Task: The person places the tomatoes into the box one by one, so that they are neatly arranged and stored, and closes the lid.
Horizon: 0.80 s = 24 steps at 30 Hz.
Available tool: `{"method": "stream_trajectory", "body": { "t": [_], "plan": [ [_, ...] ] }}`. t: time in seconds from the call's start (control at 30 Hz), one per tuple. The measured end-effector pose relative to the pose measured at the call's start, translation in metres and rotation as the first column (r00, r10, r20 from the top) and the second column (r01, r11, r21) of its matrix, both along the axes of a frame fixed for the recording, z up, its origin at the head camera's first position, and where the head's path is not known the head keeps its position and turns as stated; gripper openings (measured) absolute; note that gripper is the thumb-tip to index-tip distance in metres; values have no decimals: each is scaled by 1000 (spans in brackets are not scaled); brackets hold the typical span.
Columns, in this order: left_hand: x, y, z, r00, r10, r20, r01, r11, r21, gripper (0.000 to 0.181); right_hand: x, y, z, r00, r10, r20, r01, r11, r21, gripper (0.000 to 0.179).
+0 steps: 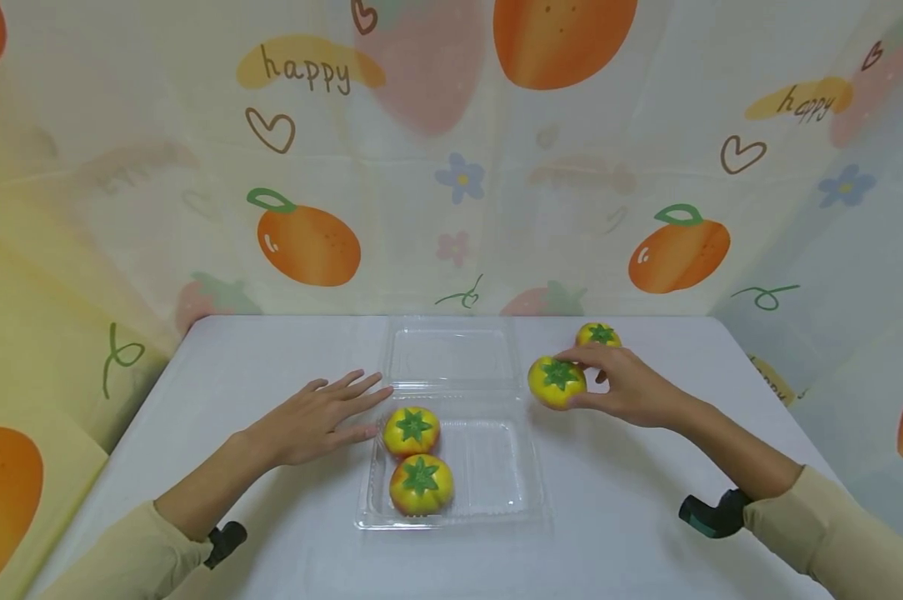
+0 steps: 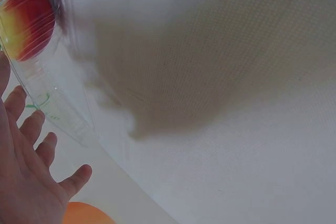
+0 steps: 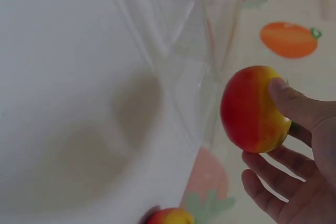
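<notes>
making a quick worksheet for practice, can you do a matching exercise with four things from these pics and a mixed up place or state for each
Things
1. lid
2. left hand
3. tray
4. right hand

Place or state
A. holds one fruit
B. clear, just beyond the tray
C. fingers spread, no fruit held
D. has two fruits in it

Pairs
1-B, 2-C, 3-D, 4-A
</notes>
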State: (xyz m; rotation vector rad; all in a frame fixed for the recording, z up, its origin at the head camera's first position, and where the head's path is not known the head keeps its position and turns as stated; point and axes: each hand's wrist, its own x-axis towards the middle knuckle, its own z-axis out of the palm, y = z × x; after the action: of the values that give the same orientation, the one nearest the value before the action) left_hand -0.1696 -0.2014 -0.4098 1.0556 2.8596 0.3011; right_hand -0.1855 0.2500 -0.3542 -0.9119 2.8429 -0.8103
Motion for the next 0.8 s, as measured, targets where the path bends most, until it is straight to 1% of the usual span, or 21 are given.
{"method": "stream_trajectory", "body": {
  "t": [0.2, 0.3, 0.37, 0.53, 0.7, 0.8],
  "plan": [
    [1, 0, 1, 1000, -3, 4, 3, 1000, 7, 62, 8, -22, 11, 997, 74, -2, -74, 997, 12, 58],
    [1, 0, 1, 1000, -4, 6, 4, 1000, 9, 62, 11, -32, 14, 992, 124, 29, -125, 992, 13, 57],
    [1, 0, 1, 1000, -3, 8, 3, 1000, 7, 62, 14, -38, 14, 986, 154, 69, -155, 988, 17, 57],
    [1, 0, 0, 1000, 5, 21, -6, 1000, 5, 63, 22, -53, 7, 963, 215, 165, -224, 974, 36, 54],
    [1, 0, 0, 1000, 4, 15, -4, 1000, 10, 62, 30, -64, -5, 944, 255, 208, -279, 956, 92, 53],
    [1, 0, 0, 1000, 4, 13, -5, 1000, 15, 62, 34, -68, -10, 935, 270, 229, -300, 948, 109, 52]
  ]
}}
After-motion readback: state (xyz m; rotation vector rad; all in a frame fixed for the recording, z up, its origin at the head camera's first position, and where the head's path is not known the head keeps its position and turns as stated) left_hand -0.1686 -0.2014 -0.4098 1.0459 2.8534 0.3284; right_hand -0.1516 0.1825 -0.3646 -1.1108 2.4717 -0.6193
